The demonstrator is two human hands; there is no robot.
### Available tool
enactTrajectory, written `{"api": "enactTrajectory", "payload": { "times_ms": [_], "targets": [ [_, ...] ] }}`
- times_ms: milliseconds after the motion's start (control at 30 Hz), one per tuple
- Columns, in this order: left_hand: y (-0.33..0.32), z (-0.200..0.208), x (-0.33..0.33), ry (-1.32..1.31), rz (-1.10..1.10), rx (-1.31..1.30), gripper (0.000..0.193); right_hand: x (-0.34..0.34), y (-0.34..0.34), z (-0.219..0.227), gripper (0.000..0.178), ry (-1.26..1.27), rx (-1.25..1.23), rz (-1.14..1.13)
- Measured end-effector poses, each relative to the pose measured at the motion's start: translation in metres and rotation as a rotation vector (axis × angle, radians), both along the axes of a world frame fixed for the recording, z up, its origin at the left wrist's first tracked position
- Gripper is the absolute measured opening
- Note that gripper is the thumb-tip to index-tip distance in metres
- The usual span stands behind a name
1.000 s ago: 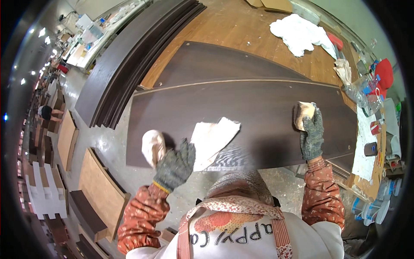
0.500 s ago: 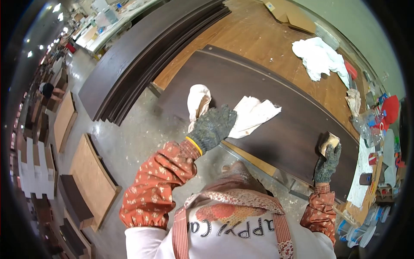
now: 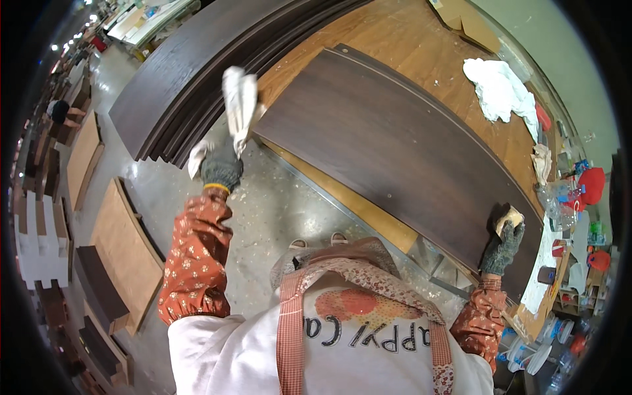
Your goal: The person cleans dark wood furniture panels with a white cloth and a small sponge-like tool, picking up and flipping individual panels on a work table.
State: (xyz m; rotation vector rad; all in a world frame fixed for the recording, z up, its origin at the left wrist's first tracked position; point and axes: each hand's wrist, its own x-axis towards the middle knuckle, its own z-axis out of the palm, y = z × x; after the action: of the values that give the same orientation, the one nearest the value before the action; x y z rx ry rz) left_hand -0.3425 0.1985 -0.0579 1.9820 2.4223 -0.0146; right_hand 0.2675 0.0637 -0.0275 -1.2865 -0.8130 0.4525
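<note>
My left hand point(image 3: 222, 168), in a dark grey knit glove, is closed on a white cloth point(image 3: 239, 99). The cloth hangs out past both sides of the fist, blurred at its upper end, off the left end of a dark brown wooden panel point(image 3: 388, 141). Over the panel's right end, my right hand point(image 3: 505, 249) wears a matching glove and grips a small tan pad point(image 3: 511, 217). Whether that pad is a sponge or a folded rag I cannot make out. The panel lies flat on a wooden work table point(image 3: 388, 33).
A stack of dark panels point(image 3: 178, 79) stands at the upper left. Another white cloth point(image 3: 497, 89) lies on the table beyond the panel, near a cardboard piece point(image 3: 464, 23). Clear plastic bottles point(image 3: 556, 201) crowd the right edge. Light wooden boards point(image 3: 125, 253) rest lower left.
My left hand has swung left with the white cloth, off the panel and over the floor. My right hand stays on the panel's right end. The view has shifted slightly.
</note>
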Motion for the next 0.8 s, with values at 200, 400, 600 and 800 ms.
{"api": "enactTrajectory", "payload": {
  "times_ms": [200, 400, 600, 800],
  "targets": [
    [-0.079, -0.032, -0.030, -0.472, 0.162, -0.187, 0.038, -0.210, 0.031, 0.059, 0.050, -0.700, -0.164, 0.290],
    [-0.152, -0.123, -0.114, -0.573, 0.147, -0.346, 0.040, -0.412, 0.108, 0.050, 0.031, -1.371, 0.208, 0.411],
    [-0.171, -0.082, -0.111, -0.533, 0.247, -0.456, 0.061, -0.457, 0.131, 0.028, 0.033, -1.488, 0.032, 0.428],
    [-0.189, -0.139, -0.136, -1.026, 0.161, -0.383, 0.042, -0.383, 0.073, 0.034, 0.041, -1.566, -0.040, 0.239]
  ]
}}
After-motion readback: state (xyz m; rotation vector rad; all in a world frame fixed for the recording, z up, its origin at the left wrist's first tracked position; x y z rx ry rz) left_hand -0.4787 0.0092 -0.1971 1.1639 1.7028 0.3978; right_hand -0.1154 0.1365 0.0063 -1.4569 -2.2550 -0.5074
